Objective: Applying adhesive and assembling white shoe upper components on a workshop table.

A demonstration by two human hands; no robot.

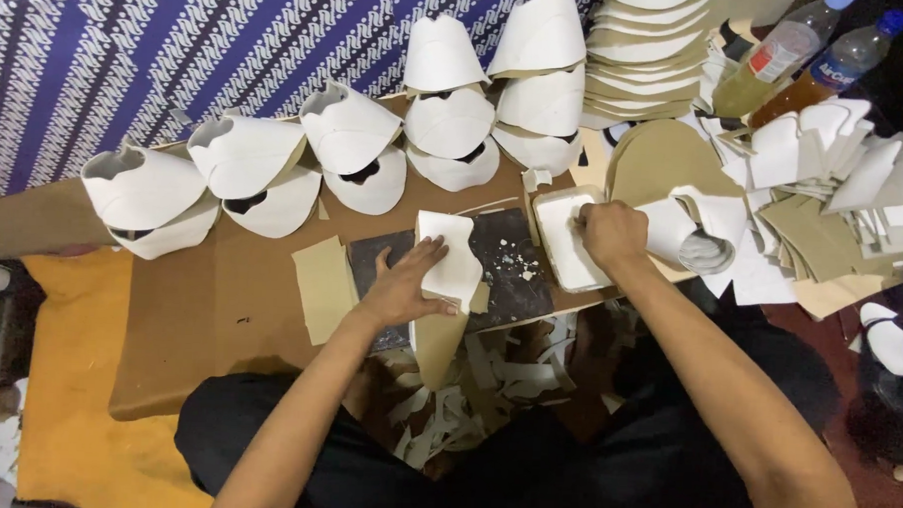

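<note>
My left hand (402, 282) lies flat on a white cut piece of material (451, 259), pressing it onto a dark work slab (506, 261) on a brown board. My right hand (612, 233) is closed at the edge of a shallow white tray (564, 250), fingers curled as if around a small tool that I cannot see. A tan strip (438, 344) hangs from under the white piece over the board's front edge.
Rows of stacked white folded shapes (348, 130) line the back of the board. Tan and white cut pieces (824, 197) pile at the right, with two drink bottles (778, 60) behind them. Scraps (467, 395) litter the floor by my lap. A patterned cloth (129, 42) hangs behind.
</note>
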